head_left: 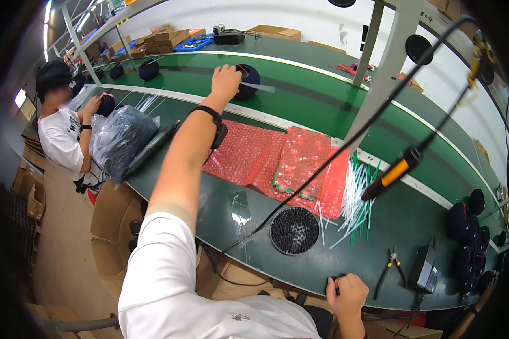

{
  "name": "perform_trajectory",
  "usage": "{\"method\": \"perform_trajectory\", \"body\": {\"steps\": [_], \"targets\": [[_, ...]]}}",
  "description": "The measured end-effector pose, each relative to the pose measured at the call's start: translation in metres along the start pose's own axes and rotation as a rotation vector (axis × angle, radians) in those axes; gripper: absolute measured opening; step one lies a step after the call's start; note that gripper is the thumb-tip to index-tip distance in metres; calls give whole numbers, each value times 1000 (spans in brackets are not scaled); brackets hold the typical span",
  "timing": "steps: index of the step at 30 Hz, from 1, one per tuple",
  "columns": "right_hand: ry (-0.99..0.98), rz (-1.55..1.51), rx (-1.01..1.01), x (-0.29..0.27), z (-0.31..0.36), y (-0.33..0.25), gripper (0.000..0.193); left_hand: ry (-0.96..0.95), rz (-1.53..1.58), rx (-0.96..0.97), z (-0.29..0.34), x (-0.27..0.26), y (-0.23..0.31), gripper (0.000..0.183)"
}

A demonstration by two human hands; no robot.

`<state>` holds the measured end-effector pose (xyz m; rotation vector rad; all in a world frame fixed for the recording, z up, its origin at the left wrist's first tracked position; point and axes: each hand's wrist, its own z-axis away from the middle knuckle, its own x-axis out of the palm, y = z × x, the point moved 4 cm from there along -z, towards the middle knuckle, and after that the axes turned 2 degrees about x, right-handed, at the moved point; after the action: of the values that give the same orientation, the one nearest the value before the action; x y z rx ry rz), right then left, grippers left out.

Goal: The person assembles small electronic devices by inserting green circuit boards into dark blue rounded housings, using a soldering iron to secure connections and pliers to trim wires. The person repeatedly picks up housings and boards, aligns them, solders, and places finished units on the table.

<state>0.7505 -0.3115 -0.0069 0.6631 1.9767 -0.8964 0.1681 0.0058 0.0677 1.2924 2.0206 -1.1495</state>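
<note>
My left hand (226, 82) is stretched far across the bench, its fingers closed at the edge of a round dark blue object (247, 82) on the green conveyor belt. A thin translucent strip (260, 87) sticks out beside the fingers. My right hand (348, 295) is curled into a loose fist by the bench's near edge; what it holds, if anything, is hidden. Beneath my left arm lie red bubble-wrap sheets (240, 152), one with green board edges under it. A round dish of small black parts (294, 230) sits nearer to me.
White and green plastic strips (353, 195) lie right of the bubble wrap. An electric screwdriver (393, 173) hangs above them. Pliers (391, 268) and a black power box (425, 270) lie at right, near stacked round dark objects (466, 243). A person (65, 127) works at left beside a plastic bag (119, 138).
</note>
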Motion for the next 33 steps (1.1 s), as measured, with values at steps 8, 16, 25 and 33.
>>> {"method": "perform_trajectory", "body": {"steps": [8,16,25,33], "targets": [[13,-79,68,-3,-4,0,29,-59,1309,-314,122,-172,12,30],[-50,-1189,133,-57,-41,-84,27,-223,1377,214,279,-368,181,33],[387,-1181,67,-45,18,1,9,-14,1357,269,284,-378,333,30],[434,-1417,92,-25,26,42,10,-23,1300,289,271,-373,364,16]]}}
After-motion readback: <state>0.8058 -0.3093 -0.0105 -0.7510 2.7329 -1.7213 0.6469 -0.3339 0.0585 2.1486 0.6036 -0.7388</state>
